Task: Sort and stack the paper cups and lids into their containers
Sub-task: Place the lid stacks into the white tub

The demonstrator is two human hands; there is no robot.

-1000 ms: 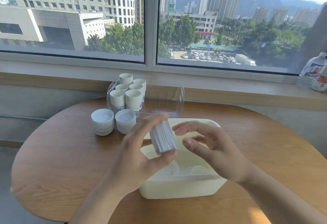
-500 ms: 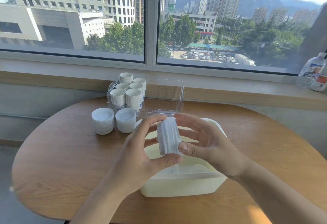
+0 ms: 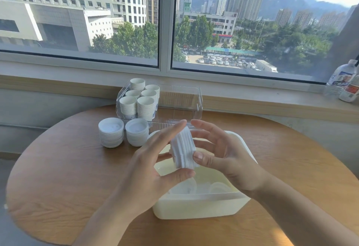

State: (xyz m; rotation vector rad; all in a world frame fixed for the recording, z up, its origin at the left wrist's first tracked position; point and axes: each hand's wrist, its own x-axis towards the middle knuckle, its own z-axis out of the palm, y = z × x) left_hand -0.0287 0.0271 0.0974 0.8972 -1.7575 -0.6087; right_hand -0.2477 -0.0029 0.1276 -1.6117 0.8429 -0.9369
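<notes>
- Holding a short stack of white lids (image 3: 184, 148) on edge above the cream tub (image 3: 196, 206), the left hand (image 3: 153, 170) pinches it thumb-and-fingers while the right hand (image 3: 223, 158) braces its far face.
- Six cup stacks (image 3: 138, 99) already stand in the clear bin (image 3: 196, 99).
- Two lid stacks (image 3: 124, 132) sit on the table (image 3: 58, 177), outside any container.
- Loose lids (image 3: 202, 186) remain in the tub, so sorting looks partway done.

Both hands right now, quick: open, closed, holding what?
Left hand: closed on the lid stack.
Right hand: fingers also on the lid stack.
</notes>
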